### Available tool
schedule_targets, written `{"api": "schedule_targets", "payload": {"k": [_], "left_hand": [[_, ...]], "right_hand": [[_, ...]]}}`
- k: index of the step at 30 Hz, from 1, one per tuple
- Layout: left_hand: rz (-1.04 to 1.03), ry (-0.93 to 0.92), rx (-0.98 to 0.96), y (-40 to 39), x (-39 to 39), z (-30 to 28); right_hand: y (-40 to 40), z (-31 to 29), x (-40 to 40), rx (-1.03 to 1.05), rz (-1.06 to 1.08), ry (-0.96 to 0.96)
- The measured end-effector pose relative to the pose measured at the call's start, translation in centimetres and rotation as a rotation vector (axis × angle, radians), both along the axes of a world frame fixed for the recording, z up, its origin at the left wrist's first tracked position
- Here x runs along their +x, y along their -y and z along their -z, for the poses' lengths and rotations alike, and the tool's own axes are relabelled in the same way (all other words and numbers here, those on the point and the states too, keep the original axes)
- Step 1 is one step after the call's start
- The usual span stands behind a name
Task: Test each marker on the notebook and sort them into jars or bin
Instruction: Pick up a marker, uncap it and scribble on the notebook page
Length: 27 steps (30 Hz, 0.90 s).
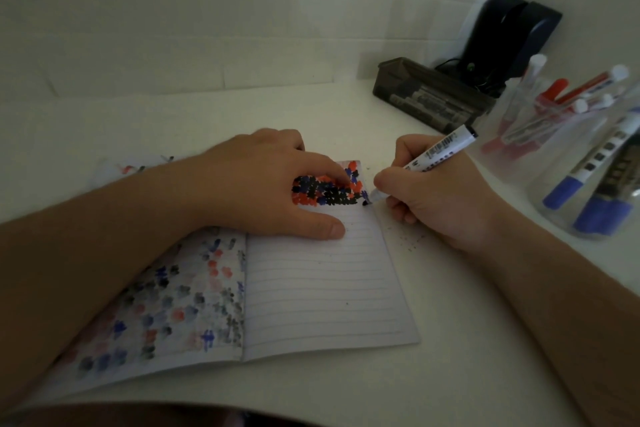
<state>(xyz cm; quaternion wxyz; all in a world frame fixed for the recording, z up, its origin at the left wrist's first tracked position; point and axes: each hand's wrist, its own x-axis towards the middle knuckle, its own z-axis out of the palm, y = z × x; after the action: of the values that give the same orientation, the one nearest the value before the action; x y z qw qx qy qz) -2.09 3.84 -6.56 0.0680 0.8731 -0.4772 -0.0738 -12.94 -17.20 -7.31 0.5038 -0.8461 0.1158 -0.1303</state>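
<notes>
An open lined notebook [322, 291] lies on the white table, its top right filled with red, blue and black test marks. My left hand [263, 180] rests flat on the page with fingers spread, holding it down. My right hand [440, 194] grips a white marker [440, 149] with a black end, and its tip touches the right edge of the page just below the marks. At the right stand clear jars: one [540, 121] holds red-capped markers, a nearer one [595, 180] holds blue-capped markers.
A dark translucent bin [429, 94] with several markers inside sits at the back right, in front of a black device [509, 35] by the wall. Small ink specks dot the table under my right hand. The left notebook page shows faded bleed-through blots.
</notes>
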Motion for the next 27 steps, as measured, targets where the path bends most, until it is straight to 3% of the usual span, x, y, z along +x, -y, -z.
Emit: {"api": "schedule_targets", "payload": {"k": [3,7,9,15,22,27], "left_hand": [[-0.013,-0.058,-0.173,-0.1,0.0,0.3],[-0.040,-0.144,-0.371,-0.5,0.3,0.1],[-0.043,-0.205,-0.413,-0.7,0.5,0.1],[-0.025,-0.264,-0.452,-0.7,0.2,0.0],[-0.014,-0.230,-0.443,-0.6,-0.1,-0.2],[0.000,-0.323,-0.567,-0.8,-0.1,-0.7]], "right_hand": [[0.2,-0.1,0.0,0.093,-0.035,0.051],[1.1,-0.4,-0.5,0.463,-0.221,0.170],[1.3,-0.6,-0.7,0.552,-0.288,0.181],[1.0,-0.7,-0.8,0.662,-0.328,0.112],[0.6,-0.4,-0.3,0.575,-0.300,0.036],[0.8,-1.0,-0.5,0.561,-0.214,0.086]]}}
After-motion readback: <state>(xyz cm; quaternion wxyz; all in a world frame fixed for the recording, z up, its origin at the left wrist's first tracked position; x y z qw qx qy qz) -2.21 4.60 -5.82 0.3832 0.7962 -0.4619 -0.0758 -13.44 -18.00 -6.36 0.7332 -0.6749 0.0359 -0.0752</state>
